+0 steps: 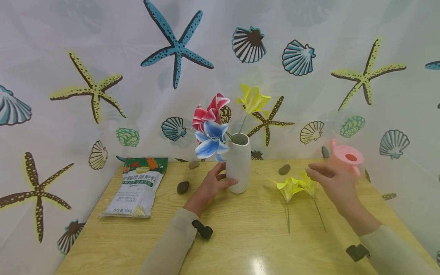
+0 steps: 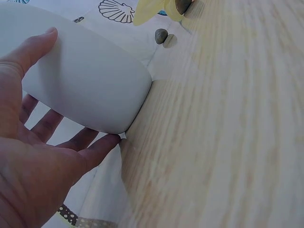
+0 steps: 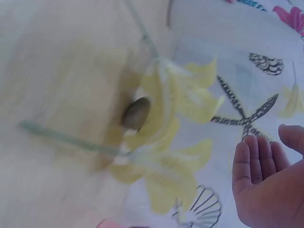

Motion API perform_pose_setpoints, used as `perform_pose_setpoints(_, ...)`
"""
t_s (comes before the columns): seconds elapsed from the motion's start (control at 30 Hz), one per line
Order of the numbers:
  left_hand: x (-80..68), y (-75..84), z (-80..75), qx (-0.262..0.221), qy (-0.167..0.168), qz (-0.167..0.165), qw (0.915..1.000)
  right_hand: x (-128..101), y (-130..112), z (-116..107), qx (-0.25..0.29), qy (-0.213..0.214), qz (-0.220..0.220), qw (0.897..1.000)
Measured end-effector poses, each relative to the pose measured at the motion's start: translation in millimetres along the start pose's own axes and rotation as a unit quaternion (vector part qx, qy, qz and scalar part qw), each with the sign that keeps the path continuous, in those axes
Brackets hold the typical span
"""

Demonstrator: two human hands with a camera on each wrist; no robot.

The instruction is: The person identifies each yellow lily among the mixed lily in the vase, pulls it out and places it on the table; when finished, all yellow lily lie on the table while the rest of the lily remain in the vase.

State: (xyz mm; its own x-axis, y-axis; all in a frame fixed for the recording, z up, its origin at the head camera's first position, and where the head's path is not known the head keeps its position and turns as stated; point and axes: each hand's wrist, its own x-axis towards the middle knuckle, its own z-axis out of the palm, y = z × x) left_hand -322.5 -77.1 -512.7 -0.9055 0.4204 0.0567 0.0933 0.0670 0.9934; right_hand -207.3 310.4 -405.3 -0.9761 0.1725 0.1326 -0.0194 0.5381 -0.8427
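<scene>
A white vase [image 1: 238,168] stands upright on the wooden table. My left hand [image 1: 210,187] grips it low down, thumb across the front and fingers round the far side, as the left wrist view also shows. In the vase are a red lily [image 1: 207,114], a blue lily [image 1: 210,141] and a yellow lily [image 1: 253,100]. Two more yellow lilies, one nearer the vase [image 1: 288,189] and one nearer my right hand [image 1: 308,186], lie side by side, stems toward me. My right hand [image 3: 270,185] is held above their blossoms, fingers nearly straight, with nothing in it.
Behind my right hand stands a pink watering can [image 1: 347,156], partly hidden. A bag of fertilizer [image 1: 135,189] lies at the left. Dark stones sit beside the left wrist [image 1: 183,187] and behind the loose lilies [image 1: 284,169]. A patterned curtain [image 1: 213,23] hangs at the back.
</scene>
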Motion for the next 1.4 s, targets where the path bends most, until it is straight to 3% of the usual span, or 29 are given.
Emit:
perform_pose_setpoints(0.17,-2.5,-2.0,-1.3,0.013,-0.012,-0.003,0.9998,16,-31,24,0.044,-0.045,0.030,0.998)
perform_pose_setpoints(0.37,-4.3,-4.2,-4.0,0.016,-0.010,-0.004,0.9998,40,-59,58,0.144,-0.060,0.016,0.988)
perform_pose_setpoints(0.77,-2.7,-2.6,-5.6,0.010,-0.008,-0.004,0.9999,84,-102,113,0.310,-0.086,-0.007,0.947)
perform_pose_setpoints(1.03,-1.3,-2.9,-4.6,0.019,-0.015,-0.001,0.9997,101,-123,133,0.327,-0.097,0.005,0.940)
perform_pose_setpoints(1.2,-1.8,-1.9,-4.4,0.019,-0.013,-0.002,0.9997,104,-133,140,0.344,-0.096,0.021,0.934)
perform_pose_setpoints(1.4,-3.4,-1.5,-4.9,0.021,-0.013,-0.010,0.9996,103,-142,144,0.347,-0.087,0.031,0.933)
